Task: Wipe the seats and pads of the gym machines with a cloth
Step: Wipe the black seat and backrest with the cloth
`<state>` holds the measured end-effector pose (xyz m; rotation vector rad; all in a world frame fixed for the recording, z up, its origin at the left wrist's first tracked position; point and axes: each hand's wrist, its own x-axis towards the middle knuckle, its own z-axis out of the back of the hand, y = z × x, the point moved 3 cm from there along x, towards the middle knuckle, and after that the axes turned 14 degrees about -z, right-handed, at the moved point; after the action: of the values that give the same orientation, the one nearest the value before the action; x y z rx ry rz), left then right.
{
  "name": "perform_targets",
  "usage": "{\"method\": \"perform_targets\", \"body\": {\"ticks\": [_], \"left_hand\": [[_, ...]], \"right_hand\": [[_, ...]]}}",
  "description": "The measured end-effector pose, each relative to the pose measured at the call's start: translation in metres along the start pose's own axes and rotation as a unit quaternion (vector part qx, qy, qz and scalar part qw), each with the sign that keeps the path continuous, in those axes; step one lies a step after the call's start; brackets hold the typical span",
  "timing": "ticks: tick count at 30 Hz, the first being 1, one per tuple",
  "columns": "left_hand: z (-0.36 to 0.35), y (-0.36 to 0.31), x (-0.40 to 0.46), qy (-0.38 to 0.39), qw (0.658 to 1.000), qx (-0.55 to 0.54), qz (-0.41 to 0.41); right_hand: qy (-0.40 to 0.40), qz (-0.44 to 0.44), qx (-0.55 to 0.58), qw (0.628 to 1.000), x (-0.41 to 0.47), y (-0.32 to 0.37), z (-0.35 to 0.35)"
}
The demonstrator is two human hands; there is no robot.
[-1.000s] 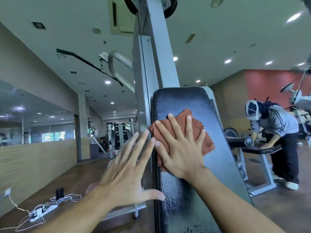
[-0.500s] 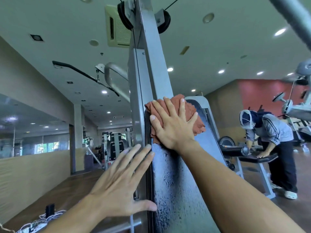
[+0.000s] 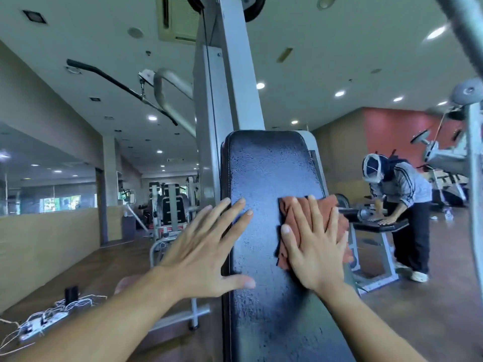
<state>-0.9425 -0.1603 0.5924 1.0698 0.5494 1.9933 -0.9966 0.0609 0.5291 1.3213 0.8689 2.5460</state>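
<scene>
- A grey machine post (image 3: 232, 82) rises to the ceiling, with a cable running down its left side.
- A black back pad (image 3: 269, 194) leans against the post, tilted, its surface mottled and shiny.
- A second person (image 3: 402, 205) at far right bends over a bench (image 3: 379, 226), one hand flat on it.
- The right hand (image 3: 315, 244) lies flat, fingers straight and spread, pressing the cloth against the pad's right edge.
- The left hand (image 3: 203, 246) is flat too, fingers straight, touching the pad's left edge and holding nothing.
- A reddish cloth (image 3: 326, 205) sits under the right hand, bunched, overhanging the pad's right side.
- A power strip (image 3: 41, 321) with white cables lies on the floor at lower left.
</scene>
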Motion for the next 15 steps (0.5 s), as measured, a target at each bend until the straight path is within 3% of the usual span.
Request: {"method": "perform_targets", "body": {"ticks": [2, 5, 11, 13, 15], "left_hand": [[-0.003, -0.005, 0.001, 0.023, 1.0, 0.016, -0.011], [-0.009, -0.012, -0.002, 0.024, 0.999, 0.021, -0.012], [-0.01, -0.015, -0.011, 0.023, 0.999, -0.002, -0.029], [-0.008, -0.01, -0.014, 0.012, 1.0, -0.003, -0.021], [-0.007, -0.007, -0.021, 0.022, 1.0, -0.008, -0.004]], "right_hand": [[-0.042, 0.005, -0.008, 0.999, -0.038, -0.029, -0.017], [-0.007, 0.053, -0.047, 0.997, -0.122, -0.043, -0.045], [-0.004, 0.19, -0.078, 0.979, -0.13, -0.03, -0.053], [-0.02, 0.178, -0.065, 0.982, -0.1, -0.029, -0.039], [-0.027, 0.108, -0.042, 0.993, -0.066, -0.024, -0.024]]}}
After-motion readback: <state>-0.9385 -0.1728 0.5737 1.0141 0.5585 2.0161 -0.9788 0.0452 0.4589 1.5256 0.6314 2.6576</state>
